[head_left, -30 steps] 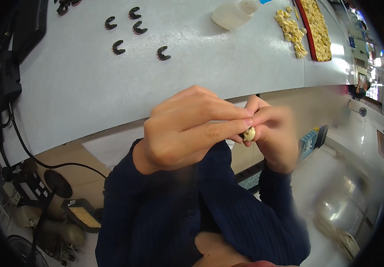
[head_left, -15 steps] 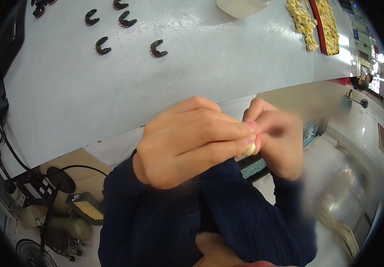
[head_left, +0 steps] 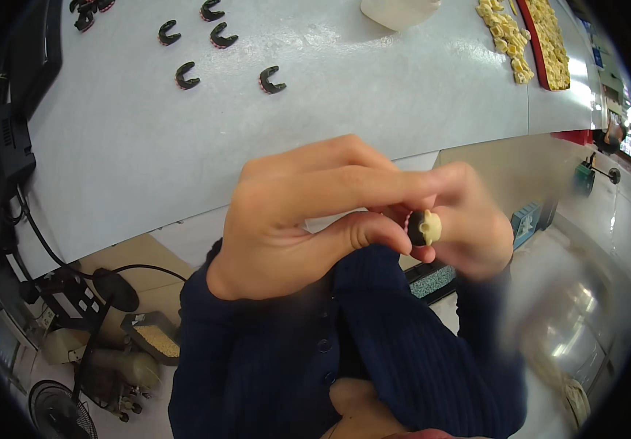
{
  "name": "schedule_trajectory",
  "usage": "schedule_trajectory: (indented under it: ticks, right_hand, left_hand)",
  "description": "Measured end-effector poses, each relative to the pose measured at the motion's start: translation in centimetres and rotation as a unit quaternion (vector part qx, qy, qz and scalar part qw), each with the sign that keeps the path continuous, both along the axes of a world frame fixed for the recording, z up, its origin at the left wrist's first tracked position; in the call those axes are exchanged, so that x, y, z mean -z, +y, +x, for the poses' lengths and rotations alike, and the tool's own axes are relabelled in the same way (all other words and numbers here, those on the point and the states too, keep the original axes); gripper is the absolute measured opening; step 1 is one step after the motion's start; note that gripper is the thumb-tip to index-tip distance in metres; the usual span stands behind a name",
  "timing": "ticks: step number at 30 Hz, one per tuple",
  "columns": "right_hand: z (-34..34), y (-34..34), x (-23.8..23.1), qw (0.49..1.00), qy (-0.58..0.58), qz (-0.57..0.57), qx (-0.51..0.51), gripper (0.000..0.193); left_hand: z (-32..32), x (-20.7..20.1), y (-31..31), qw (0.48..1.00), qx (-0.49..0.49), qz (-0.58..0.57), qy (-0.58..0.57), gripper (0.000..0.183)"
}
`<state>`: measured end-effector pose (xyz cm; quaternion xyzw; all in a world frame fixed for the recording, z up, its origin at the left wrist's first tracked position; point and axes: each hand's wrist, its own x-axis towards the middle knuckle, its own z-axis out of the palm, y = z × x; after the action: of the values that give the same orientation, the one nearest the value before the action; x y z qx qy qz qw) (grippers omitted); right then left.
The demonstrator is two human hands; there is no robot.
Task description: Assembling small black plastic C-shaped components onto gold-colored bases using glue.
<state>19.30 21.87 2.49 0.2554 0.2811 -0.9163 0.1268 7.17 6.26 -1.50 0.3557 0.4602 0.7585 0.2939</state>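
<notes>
– Right hand (head_left: pixel 473 230), thumb against the cream side, pinches a small two-tone piece (head_left: pixel 424 227) in front of the person's chest, short of the table edge. Left hand (head_left: pixel 279 212) comes in from the other side, thumb tip at the dark side, index finger stretched over toward the right hand. Whether the left one grips or only steadies, I cannot tell.

– What is the piece like?

– Dark on the left half, knobbly and cream on the right, with pink specks along the dark edge. It looks light enough for fingertips alone, and stiff, probably hard plastic or rubber.

– Slippery? Fragile?

– The dark part looks smooth, so it could slide if squeezed off-centre. The cream bumps look like the delicate bit. I'd take hold by the broad dark body, thumb and finger opposed, and keep pressure off the bumps.

– And beyond the hands?

– A grey table (head_left: pixel 184 146). On it, set apart from one another, lie five dark C-shaped pieces (head_left: pixel 265 80) with pink along their edges. Farther off, a whitish container (head_left: pixel 399 11) is cut by the top of the view; to its right, loose cream pieces (head_left: pixel 507 40) lie beside a red-sided tray (head_left: pixel 532 44) full of more.
</notes>
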Motion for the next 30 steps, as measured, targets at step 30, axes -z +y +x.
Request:
schedule_trajectory:
  ticks: [30]
  right_hand:
    - [-0.8, -2.4, -0.4, 0.858, 0.131, 0.489, 0.087, 0.046]
  left_hand:
    - [2.7, 0.6, 0.6, 0.99, -0.11, 0.05, -0.075, 0.02]
